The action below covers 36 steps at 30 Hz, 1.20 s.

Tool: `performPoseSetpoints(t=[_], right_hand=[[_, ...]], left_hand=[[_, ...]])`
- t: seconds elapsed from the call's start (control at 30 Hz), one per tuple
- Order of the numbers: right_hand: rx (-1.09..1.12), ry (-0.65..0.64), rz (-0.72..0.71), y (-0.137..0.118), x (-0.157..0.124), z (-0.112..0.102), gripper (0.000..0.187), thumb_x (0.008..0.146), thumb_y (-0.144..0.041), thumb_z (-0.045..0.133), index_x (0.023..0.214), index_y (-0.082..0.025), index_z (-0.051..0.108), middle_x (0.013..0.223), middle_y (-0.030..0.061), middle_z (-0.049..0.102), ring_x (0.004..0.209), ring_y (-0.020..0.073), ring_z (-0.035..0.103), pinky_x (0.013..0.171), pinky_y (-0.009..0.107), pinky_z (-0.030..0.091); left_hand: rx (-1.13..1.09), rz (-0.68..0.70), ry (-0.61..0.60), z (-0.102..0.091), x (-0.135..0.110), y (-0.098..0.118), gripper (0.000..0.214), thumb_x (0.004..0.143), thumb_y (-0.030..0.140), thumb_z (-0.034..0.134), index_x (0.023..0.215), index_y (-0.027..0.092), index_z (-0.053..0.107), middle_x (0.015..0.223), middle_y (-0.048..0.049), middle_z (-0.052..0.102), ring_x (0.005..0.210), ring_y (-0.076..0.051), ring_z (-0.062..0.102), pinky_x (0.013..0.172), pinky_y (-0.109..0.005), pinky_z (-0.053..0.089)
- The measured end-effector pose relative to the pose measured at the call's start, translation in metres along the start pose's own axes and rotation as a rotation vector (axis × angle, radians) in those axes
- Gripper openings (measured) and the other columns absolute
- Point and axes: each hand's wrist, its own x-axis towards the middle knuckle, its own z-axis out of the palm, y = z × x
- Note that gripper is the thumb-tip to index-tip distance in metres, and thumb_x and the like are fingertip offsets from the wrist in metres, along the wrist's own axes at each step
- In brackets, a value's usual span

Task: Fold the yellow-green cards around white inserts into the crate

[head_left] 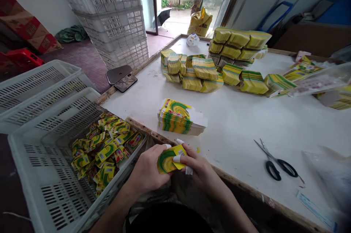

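Between my two hands, just over the near edge of the table, is a small yellow and green printed carton (166, 161). My left hand (149, 169) is closed around its left end. The fingers of my right hand (199, 163) pinch its right end, where a yellow flap shows. White coverings sit on some fingertips. Straight ahead on the table lies a stack of flat cartons (177, 117) with the same print, white flaps pointing right. To my left, a white plastic crate (52, 174) holds many loose printed cartons (109, 149).
Bundled carton stacks (203, 70) stand across the back of the table (233, 116). Black-handled scissors (274, 161) lie at right, near clear plastic bags (329, 178). A phone (125, 83) rests by the left edge. Tall white crates (112, 17) rise beyond it.
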Motion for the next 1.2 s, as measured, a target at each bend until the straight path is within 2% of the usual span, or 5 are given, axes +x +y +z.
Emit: performPoseSetpoints(t=[0.17, 0.37, 0.6, 0.97, 1.2], right_hand=[[0.129, -0.15, 0.008, -0.011, 0.012, -0.022, 0.019, 0.086, -0.021, 0.061, 0.103, -0.022, 0.07, 0.135, 0.0137, 0.055, 0.119, 0.0259, 0.058, 0.093, 0.035, 0.049], [0.052, -0.024, 0.005, 0.0, 0.008, 0.0, 0.032, 0.086, -0.016, 0.057, 0.117, -0.021, 0.062, 0.147, 0.0185, 0.041, 0.133, 0.0297, 0.045, 0.1, 0.042, 0.043], [0.043, -0.133, 0.027, -0.004, 0.004, -0.011, 0.017, 0.091, -0.024, 0.054, 0.104, -0.02, 0.065, 0.141, 0.0167, 0.047, 0.127, 0.026, 0.05, 0.098, 0.037, 0.046], [-0.065, -0.055, 0.001, -0.003, -0.004, 0.001, 0.02, 0.092, -0.028, 0.052, 0.109, -0.02, 0.06, 0.145, 0.02, 0.042, 0.126, 0.0291, 0.052, 0.097, 0.04, 0.047], [0.039, -0.012, 0.13, -0.004, -0.003, 0.009, 0.057, 0.096, -0.02, 0.041, 0.148, -0.024, 0.019, 0.157, 0.015, 0.02, 0.145, 0.0247, 0.023, 0.113, 0.047, 0.03]], left_hand=[[0.032, 0.036, -0.044, -0.003, 0.004, 0.0, 0.05, 0.066, 0.018, 0.069, 0.114, 0.019, 0.055, 0.106, -0.0066, 0.065, 0.099, -0.024, 0.063, 0.087, -0.036, 0.051], [0.056, 0.025, 0.028, 0.002, 0.004, 0.001, 0.046, 0.069, 0.021, 0.067, 0.113, 0.019, 0.054, 0.102, -0.0069, 0.065, 0.095, -0.025, 0.062, 0.083, -0.037, 0.051], [0.055, 0.013, -0.032, 0.006, 0.002, -0.002, 0.048, 0.065, 0.017, 0.066, 0.112, 0.018, 0.054, 0.106, -0.0077, 0.065, 0.096, -0.025, 0.063, 0.085, -0.037, 0.051], [0.016, 0.025, -0.011, 0.003, 0.003, 0.001, 0.051, 0.065, 0.019, 0.068, 0.113, 0.021, 0.054, 0.105, -0.0063, 0.065, 0.096, -0.024, 0.063, 0.085, -0.036, 0.052], [0.089, 0.049, 0.063, 0.007, 0.005, 0.006, 0.05, 0.068, 0.021, 0.066, 0.116, 0.019, 0.052, 0.109, -0.0096, 0.066, 0.1, -0.027, 0.063, 0.087, -0.041, 0.052]])
